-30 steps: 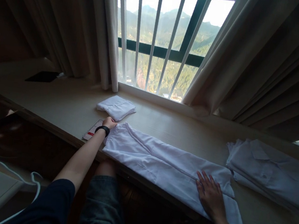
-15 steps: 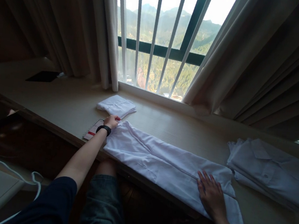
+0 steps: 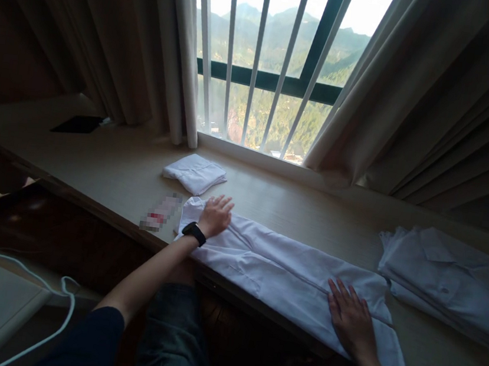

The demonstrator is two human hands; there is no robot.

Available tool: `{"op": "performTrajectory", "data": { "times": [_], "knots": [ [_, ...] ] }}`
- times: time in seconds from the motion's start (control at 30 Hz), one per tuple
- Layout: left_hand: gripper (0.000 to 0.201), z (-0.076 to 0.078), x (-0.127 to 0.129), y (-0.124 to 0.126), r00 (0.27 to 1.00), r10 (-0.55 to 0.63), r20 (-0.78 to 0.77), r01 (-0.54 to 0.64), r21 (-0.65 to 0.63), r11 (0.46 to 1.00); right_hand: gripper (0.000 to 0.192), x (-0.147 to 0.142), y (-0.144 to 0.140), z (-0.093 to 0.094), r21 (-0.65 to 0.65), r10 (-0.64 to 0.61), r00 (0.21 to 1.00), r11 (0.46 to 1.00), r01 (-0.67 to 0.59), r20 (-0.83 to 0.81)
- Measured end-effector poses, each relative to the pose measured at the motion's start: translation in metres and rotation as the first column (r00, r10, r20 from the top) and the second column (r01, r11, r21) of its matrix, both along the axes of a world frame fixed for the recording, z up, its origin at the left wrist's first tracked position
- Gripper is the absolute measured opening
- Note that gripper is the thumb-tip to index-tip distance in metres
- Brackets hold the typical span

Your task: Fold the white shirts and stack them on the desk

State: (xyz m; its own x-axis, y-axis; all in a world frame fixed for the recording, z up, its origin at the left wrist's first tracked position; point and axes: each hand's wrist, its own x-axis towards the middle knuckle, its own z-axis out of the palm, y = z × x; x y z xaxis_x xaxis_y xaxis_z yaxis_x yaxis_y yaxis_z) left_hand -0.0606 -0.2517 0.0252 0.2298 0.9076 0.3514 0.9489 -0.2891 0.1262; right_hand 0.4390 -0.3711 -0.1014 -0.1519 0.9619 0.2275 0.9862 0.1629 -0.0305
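A long white garment (image 3: 269, 269), folded into a strip and likely a shirt, lies along the front of the wooden desk (image 3: 107, 172), part of it over the edge. Near its left end my left hand (image 3: 216, 215), with a black watch on the wrist, rests with fingers extended on the cloth. My right hand (image 3: 351, 321) lies flat on the garment's right part, fingers spread. Just beyond my left hand sits a small folded white cloth (image 3: 195, 173). To the left of the garment is a blurred-out flat item (image 3: 160, 212) with a red patch.
A stack of folded white shirts (image 3: 446, 279) sits at the right. A dark flat object (image 3: 77, 124) lies at the far left. Behind the desk are a barred window (image 3: 271, 73) and curtains (image 3: 399, 83). A white cable (image 3: 71, 304) hangs at lower left by another table (image 3: 10, 308).
My left hand has let go of the garment's far left corner and moved right onto the cloth, its fingers now extended. My right hand stays flat on the garment.
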Motion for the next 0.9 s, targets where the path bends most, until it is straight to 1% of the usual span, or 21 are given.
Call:
{"op": "performTrajectory", "data": {
  "times": [0.03, 0.07, 0.1, 0.13, 0.2, 0.3, 0.37, 0.43, 0.5, 0.57, 0.6, 0.67, 0.7, 0.73, 0.77, 0.8, 0.83, 0.87, 0.9],
  "knots": [
    [0.046, -0.007, 0.020, -0.010, 0.994, -0.112, -0.018, 0.112, 0.001, 0.994, 0.059, 0.000, 0.000, 0.000, -0.006, -0.001, 1.000, 1.000, 0.001, 0.002],
    [0.047, -0.015, 0.038, -0.020, 0.980, -0.198, -0.027, 0.198, -0.016, 0.980, 0.059, 0.000, 0.000, 0.001, -0.013, -0.001, 1.000, 1.000, 0.001, 0.005],
    [0.049, -0.024, 0.054, -0.028, 0.970, -0.243, -0.026, 0.242, -0.041, 0.969, 0.059, 0.000, 0.000, 0.002, -0.022, -0.001, 1.000, 1.000, 0.001, 0.010],
    [0.050, -0.034, 0.066, -0.035, 0.965, -0.261, -0.021, 0.259, -0.077, 0.963, 0.059, 0.000, 0.000, 0.003, -0.032, 0.000, 1.000, 0.999, 0.000, 0.015],
    [0.051, -0.051, 0.079, -0.044, 0.968, -0.250, 0.000, 0.248, -0.151, 0.957, 0.059, 0.005, -0.002, 0.005, -0.056, 0.004, 1.000, 0.998, -0.002, 0.027],
    [0.052, -0.068, 0.079, -0.047, 0.975, -0.222, 0.029, 0.223, -0.205, 0.953, 0.059, 0.025, -0.010, 0.004, -0.097, -0.023, 0.999, 0.995, 0.026, 0.036],
    [0.052, -0.073, 0.075, -0.045, 0.976, -0.217, 0.037, 0.220, -0.205, 0.954, 0.060, 0.047, -0.016, -0.001, -0.113, -0.086, 0.996, 0.990, 0.087, 0.020],
    [0.052, -0.074, 0.073, -0.042, 0.980, -0.196, 0.038, 0.199, -0.198, 0.960, 0.061, 0.071, -0.023, -0.006, -0.130, -0.178, 0.984, 0.976, 0.175, -0.016],
    [0.053, -0.074, 0.074, -0.040, 0.989, -0.142, 0.037, 0.146, -0.181, 0.973, 0.062, 0.093, -0.028, -0.008, -0.152, -0.281, 0.957, 0.951, 0.269, -0.066],
    [0.054, -0.074, 0.075, -0.039, 0.997, -0.070, 0.034, 0.075, -0.160, 0.984, 0.064, 0.108, -0.033, -0.005, -0.162, -0.375, 0.919, 0.921, 0.353, -0.126],
    [0.055, -0.074, 0.075, -0.039, 0.999, -0.041, 0.033, 0.045, -0.150, 0.988, 0.065, 0.112, -0.036, -0.001, -0.141, -0.412, 0.896, 0.909, 0.392, -0.167],
    [0.056, -0.072, 0.076, -0.038, 0.999, -0.010, 0.030, 0.014, -0.130, 0.991, 0.065, 0.114, -0.045, 0.009, -0.033, -0.465, 0.835, 0.878, 0.477, -0.294],
    [0.056, -0.070, 0.076, -0.038, 1.000, -0.010, 0.029, 0.013, -0.117, 0.993, 0.065, 0.111, -0.052, 0.014, 0.045, -0.483, 0.787, 0.841, 0.539, -0.384],
    [0.056, -0.068, 0.077, -0.038, 0.999, -0.021, 0.027, 0.023, -0.098, 0.995, 0.063, 0.106, -0.060, 0.017, 0.113, -0.498, 0.714, 0.777, 0.620, -0.492],
    [0.055, -0.065, 0.079, -0.039, 0.999, -0.043, 0.024, 0.045, -0.076, 0.996, 0.059, 0.097, -0.071, 0.019, 0.145, -0.506, 0.609, 0.684, 0.715, -0.611],
    [0.054, -0.062, 0.083, -0.040, 0.997, -0.078, 0.022, 0.079, -0.054, 0.995, 0.054, 0.087, -0.083, 0.020, 0.122, -0.499, 0.463, 0.574, 0.810, -0.732],
    [0.053, -0.058, 0.088, -0.042, 0.992, -0.124, 0.019, 0.124, -0.034, 0.992, 0.048, 0.075, -0.095, 0.018, 0.038, -0.464, 0.285, 0.473, 0.880, -0.839],
    [0.051, -0.054, 0.095, -0.045, 0.984, -0.176, 0.016, 0.177, -0.020, 0.984, 0.042, 0.061, -0.106, 0.016, -0.090, -0.396, 0.088, 0.410, 0.908, -0.914],
    [0.050, -0.052, 0.103, -0.049, 0.974, -0.228, 0.013, 0.228, -0.012, 0.974, 0.040, 0.047, -0.116, 0.014, -0.230, -0.307, -0.108, 0.395, 0.890, -0.946]
  ]
}}
